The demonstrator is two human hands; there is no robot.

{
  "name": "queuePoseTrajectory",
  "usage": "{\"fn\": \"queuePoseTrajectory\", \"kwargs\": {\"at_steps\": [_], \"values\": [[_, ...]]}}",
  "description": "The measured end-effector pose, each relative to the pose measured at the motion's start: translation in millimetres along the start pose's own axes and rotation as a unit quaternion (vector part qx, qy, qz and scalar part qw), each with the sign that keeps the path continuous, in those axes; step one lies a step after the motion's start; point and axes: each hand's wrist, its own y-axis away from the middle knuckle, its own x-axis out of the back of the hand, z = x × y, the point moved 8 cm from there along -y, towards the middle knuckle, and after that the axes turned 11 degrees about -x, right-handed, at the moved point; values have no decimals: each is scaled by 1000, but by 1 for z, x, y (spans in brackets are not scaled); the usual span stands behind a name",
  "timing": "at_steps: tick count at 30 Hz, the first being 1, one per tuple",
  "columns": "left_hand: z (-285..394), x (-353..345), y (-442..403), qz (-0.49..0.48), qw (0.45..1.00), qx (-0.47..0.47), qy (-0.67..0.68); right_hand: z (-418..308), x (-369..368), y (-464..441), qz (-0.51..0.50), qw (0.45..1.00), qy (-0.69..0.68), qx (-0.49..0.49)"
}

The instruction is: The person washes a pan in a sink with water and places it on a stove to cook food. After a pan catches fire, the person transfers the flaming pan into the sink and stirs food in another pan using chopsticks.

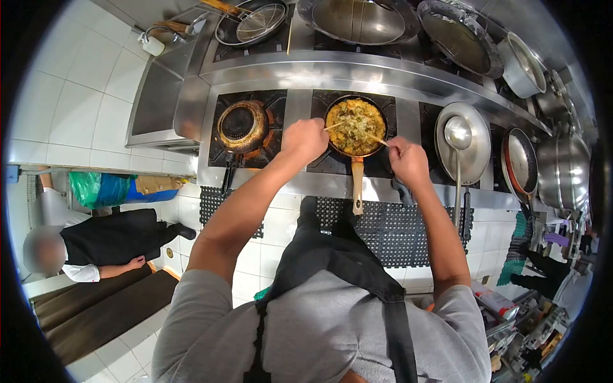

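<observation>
A frying pan point(357, 167) with a pale handle pointing toward me sits on the middle burner, filled with yellow-brown food point(355, 126) with green bits on top. My left hand point(306, 139), at the pan's left side, is closed around a thin stick point(332, 126) whose tip reaches into the food. On the right side, my right hand point(408, 161) is closed on another thin stick point(378, 138) that also reaches into the food. Neither hand touches the pan handle.
An upturned, blackened pan point(241, 126) is on the left burner. To the right lie a ladle point(458, 133) on a metal lid point(476, 159) and a red-rimmed pan point(520, 159). Large pans point(357, 19) line the back shelf. A person point(108, 239) is at left, another at far right.
</observation>
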Motion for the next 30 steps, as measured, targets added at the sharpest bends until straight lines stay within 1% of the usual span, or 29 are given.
{"fn": "queuePoseTrajectory", "kwargs": {"at_steps": [3,4,7,9,10,13,15,16,19,20,22,23,25,26,27,28,29,30], "values": [[20,1,8,-2,1000,11,20,5,2,-12,53,998,-30,24],[26,1,6,-1,1000,13,25,11,-3,-18,49,999,-16,15],[19,-28,8,-57,998,-11,-22,29,-14,-25,38,999,18,-7],[15,-22,18,-41,999,-14,-10,36,-11,-24,43,999,27,-13],[12,-19,27,-34,999,-14,-5,41,-10,-21,41,999,5,-22],[2,-7,57,48,996,30,74,40,-1,-7,40,996,-59,-45],[9,-11,62,84,992,32,94,34,-4,2,44,993,-97,-52],[13,-13,62,105,989,34,103,35,-10,1,55,990,-123,-26],[18,-33,36,59,997,57,9,43,-27,1,39,999,-9,-17],[15,-39,32,28,997,66,-16,42,-24,3,36,999,-8,-19],[11,-39,39,65,995,65,25,45,-12,8,29,999,-5,-23],[8,-35,42,86,993,63,43,39,-2,12,32,998,-43,-19],[-4,-34,76,145,980,101,96,22,17,30,41,991,-124,-14],[-11,-34,95,175,970,115,121,16,10,39,-8,990,-136,-27],[-24,-47,113,144,962,163,168,17,-11,48,-40,984,-171,-38],[-38,-64,131,113,947,209,215,3,-25,61,-76,976,-202,-39],[-48,-79,143,82,927,253,264,3,-65,69,-97,957,-275,-8],[-52,-85,147,80,921,268,272,-13,-86,83,-49,941,-331,50]]}}
